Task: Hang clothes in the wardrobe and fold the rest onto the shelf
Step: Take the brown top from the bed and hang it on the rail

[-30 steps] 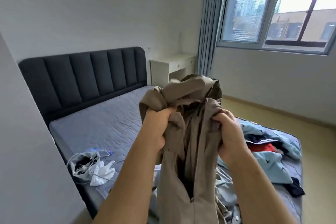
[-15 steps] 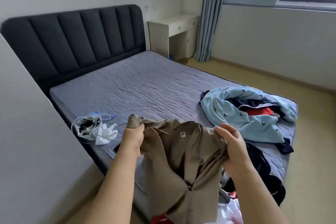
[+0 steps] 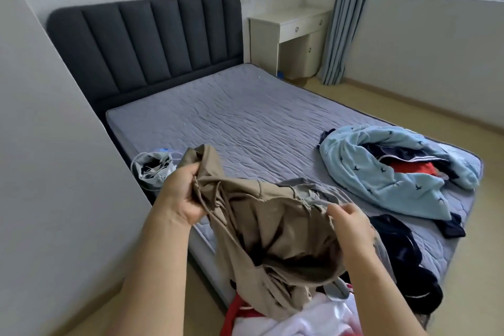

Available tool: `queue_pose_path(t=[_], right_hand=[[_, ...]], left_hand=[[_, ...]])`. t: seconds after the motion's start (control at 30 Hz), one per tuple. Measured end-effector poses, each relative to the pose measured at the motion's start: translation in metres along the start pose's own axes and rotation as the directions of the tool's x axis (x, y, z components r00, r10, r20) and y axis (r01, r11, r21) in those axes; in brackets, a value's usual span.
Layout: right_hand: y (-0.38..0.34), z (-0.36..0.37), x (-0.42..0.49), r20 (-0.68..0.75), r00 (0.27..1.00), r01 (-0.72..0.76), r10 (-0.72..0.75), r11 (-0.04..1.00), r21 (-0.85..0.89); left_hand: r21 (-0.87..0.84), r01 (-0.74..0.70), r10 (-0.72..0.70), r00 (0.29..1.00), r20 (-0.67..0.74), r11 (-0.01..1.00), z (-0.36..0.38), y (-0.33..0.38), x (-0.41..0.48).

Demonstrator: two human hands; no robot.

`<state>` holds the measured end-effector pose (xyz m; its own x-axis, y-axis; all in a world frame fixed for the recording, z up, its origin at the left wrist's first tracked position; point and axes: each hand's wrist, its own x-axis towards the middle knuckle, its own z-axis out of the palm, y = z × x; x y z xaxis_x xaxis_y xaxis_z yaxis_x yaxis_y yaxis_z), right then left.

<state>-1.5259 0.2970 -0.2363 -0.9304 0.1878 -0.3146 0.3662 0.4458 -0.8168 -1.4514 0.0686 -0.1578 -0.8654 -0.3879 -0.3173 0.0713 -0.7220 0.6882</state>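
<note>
Several garments lie loose on the bed [image 3: 245, 123], none of them folded. No wardrobe, hanger or shelf is in view, so I judge the task to be at an early stage, with one piece in hand and the rest waiting. Toward the bed's foot on the window side, a blue top [image 3: 381, 174] lies crumpled around something red and dark. A black garment [image 3: 403, 251] drapes over the bed's edge closer to the person, and a white and red heap [image 3: 289, 320] sits by the bed's near corner. A grey bundle [image 3: 152, 168] with cords lies at the bed's wall-side edge (whether it counts as clothing I cannot tell).

The tan garment [image 3: 272, 229] is held in the air over the bed's near edge, above that heap. The left grip [image 3: 181, 196] is a closed fist round a bunched corner, and a flap of cloth stands up out of it toward the bed's head. The right grip [image 3: 351, 224] pinches a stitched edge between thumb and curled fingers. That edge runs between the two grips, slack rather than taut. The body of the garment hangs from it, so its long axis runs downward and away from the bed's head, with the lower end trailing onto the heap. It is rumpled and gapes open, dark inside, and I cannot tell which end is the collar. By my reading it must be opened out before hanging or folding.
</note>
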Motion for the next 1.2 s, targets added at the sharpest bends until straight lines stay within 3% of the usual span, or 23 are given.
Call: queue_pose_path(t=[0.03, 0.1, 0.2, 0.27, 0.33, 0.37, 0.43, 0.5, 0.57, 0.63, 0.7, 0.77, 0.83, 0.93, 0.97, 1.0, 1.03, 1.1, 1.13, 1.17, 1.2], right_hand=[[-0.004, 0.005, -0.005, -0.004, 0.996, 0.082, -0.084, 0.982, -0.173], [-0.013, 0.020, -0.015, 0.168, 0.941, 0.326, -0.293, 0.919, -0.222], [-0.027, 0.046, -0.041, 0.584, 0.675, 0.600, -0.451, 0.796, -0.079], [-0.029, 0.065, -0.060, 0.764, 0.480, 0.603, -0.431, 0.795, 0.070], [-0.030, 0.084, -0.078, 0.863, 0.340, 0.469, -0.373, 0.863, 0.188], [-0.029, 0.094, -0.086, 0.886, 0.285, 0.469, -0.366, 0.859, 0.204], [-0.030, 0.114, -0.102, 0.871, 0.251, 0.598, -0.422, 0.775, 0.204], [-0.035, 0.132, -0.116, 0.792, 0.317, 0.673, -0.521, 0.712, 0.200], [-0.043, 0.147, -0.130, 0.738, 0.365, 0.662, -0.568, 0.716, 0.223], [-0.056, 0.161, -0.154, 0.712, 0.339, 0.635, -0.615, 0.708, 0.309], [-0.069, 0.175, -0.188, 0.682, 0.266, 0.577, -0.681, 0.679, 0.454], [-0.082, 0.187, -0.232, 0.670, 0.174, 0.516, -0.721, 0.647, 0.562], [-0.090, 0.198, -0.279, 0.671, 0.061, 0.463, -0.739, 0.617, 0.637], [-0.094, 0.210, -0.350, 0.681, -0.103, 0.376, -0.725, 0.605, 0.702], [-0.094, 0.213, -0.373, 0.676, -0.142, 0.355, -0.723, 0.600, 0.717], [-0.093, 0.216, -0.396, 0.671, -0.173, 0.337, -0.721, 0.597, 0.728], [-0.091, 0.219, -0.414, 0.666, -0.196, 0.326, -0.720, 0.593, 0.737], [-0.084, 0.226, -0.457, 0.662, -0.267, 0.302, -0.700, 0.592, 0.748], [-0.079, 0.229, -0.480, 0.656, -0.314, 0.291, -0.686, 0.589, 0.754], [-0.073, 0.232, -0.503, 0.644, -0.364, 0.279, -0.673, 0.581, 0.765], [-0.068, 0.233, -0.526, 0.629, -0.412, 0.265, -0.659, 0.574, 0.775]], left_hand=[[-0.011, -0.020, 0.020, 1.000, 0.013, 1.000, 0.000, 0.002, -0.006], [-0.001, -0.050, 0.050, 0.998, 0.030, 0.999, 0.001, 0.006, -0.020], [-0.046, -0.108, 0.108, 0.994, -0.001, 0.993, -0.005, 0.014, -0.037], [-0.076, -0.177, 0.174, 0.984, -0.042, 0.981, -0.012, 0.022, -0.050], [-0.054, -0.251, 0.248, 0.967, -0.065, 0.966, -0.021, 0.032, -0.065], [-0.048, -0.294, 0.289, 0.954, -0.081, 0.955, -0.026, 0.038, -0.073], [-0.030, -0.355, 0.348, 0.927, -0.143, 0.934, -0.042, 0.051, -0.088], [-0.007, -0.391, 0.381, 0.901, -0.209, 0.920, -0.063, 0.064, -0.105], [0.054, -0.406, 0.402, 0.863, -0.305, 0.912, -0.090, 0.077, -0.123], [0.139, -0.394, 0.413, 0.794, -0.447, 0.909, -0.120, 0.088, -0.146], [0.185, -0.364, 0.399, 0.702, -0.590, 0.913, -0.154, 0.093, -0.174], [0.246, -0.280, 0.371, 0.631, -0.681, 0.928, -0.187, 0.097, -0.206], [0.476, -0.022, 0.417, 0.519, -0.746, 0.879, -0.222, 0.100, -0.240], [0.650, 0.466, 0.573, 0.317, -0.756, 0.600, -0.261, 0.112, -0.298], [0.663, 0.539, 0.635, 0.276, -0.721, 0.519, -0.272, 0.116, -0.317], [0.699, 0.535, 0.670, 0.295, -0.681, 0.475, -0.282, 0.120, -0.337], [0.765, 0.444, 0.664, 0.396, -0.634, 0.466, -0.288, 0.123, -0.353], [0.827, 0.198, 0.543, 0.670, -0.507, 0.527, -0.291, 0.126, -0.382], [0.829, 0.131, 0.491, 0.751, -0.442, 0.544, -0.294, 0.125, -0.394], [0.844, 0.109, 0.504, 0.760, -0.411, 0.525, -0.300, 0.122, -0.405], [0.864, 0.144, 0.573, 0.694, -0.435, 0.482, -0.309, 0.120, -0.416]])
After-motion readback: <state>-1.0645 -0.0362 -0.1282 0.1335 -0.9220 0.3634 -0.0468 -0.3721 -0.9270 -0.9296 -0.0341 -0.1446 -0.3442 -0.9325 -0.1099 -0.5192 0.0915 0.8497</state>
